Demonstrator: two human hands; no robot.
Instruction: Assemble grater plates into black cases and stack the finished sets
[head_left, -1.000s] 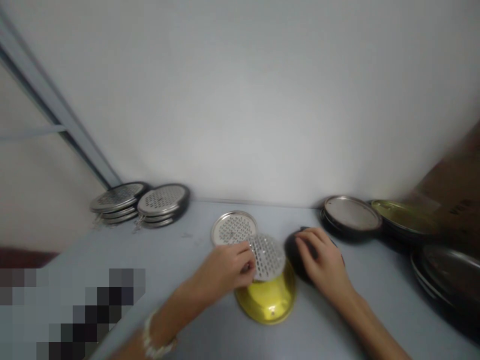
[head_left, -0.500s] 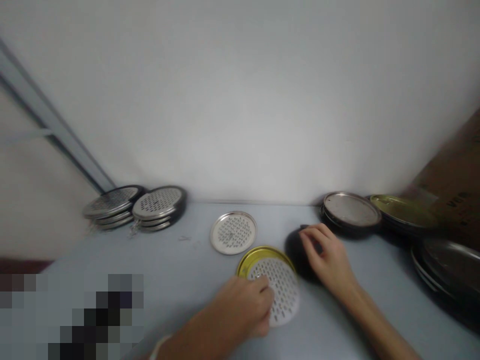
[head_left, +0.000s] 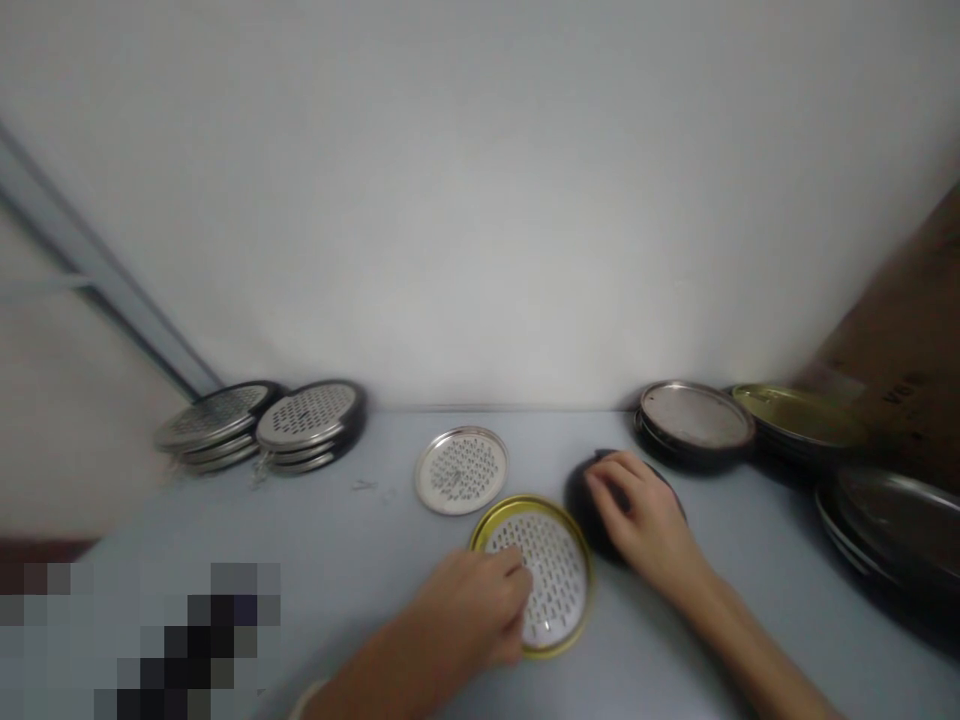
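My left hand [head_left: 480, 605] is closed, its curled fingers at the left edge of a round perforated grater plate [head_left: 551, 575]. That plate lies within the rim of a gold-coloured round pan or lid [head_left: 504, 512]; the left part of both is hidden by the hand. Just to the right, my right hand [head_left: 637, 505] has thumb and fingers bent together on a black round piece [head_left: 583, 500], partly covered by the hand. A second silver grater disc [head_left: 462, 470] lies flat on the table behind the gold rim, touched by neither hand.
Two stacks of grater discs with black rims [head_left: 311, 415] stand at the back left. At the right are stacked round pieces with silver [head_left: 697, 415] and gold tops [head_left: 799, 415], plus dark discs [head_left: 896, 530]. A cardboard box [head_left: 900, 340] stands behind them. A wall borders the table.
The grater plate, earlier offset toward the front right of the gold rim, now sits inside it. My right hand stays on the black piece. The view has shifted slightly.
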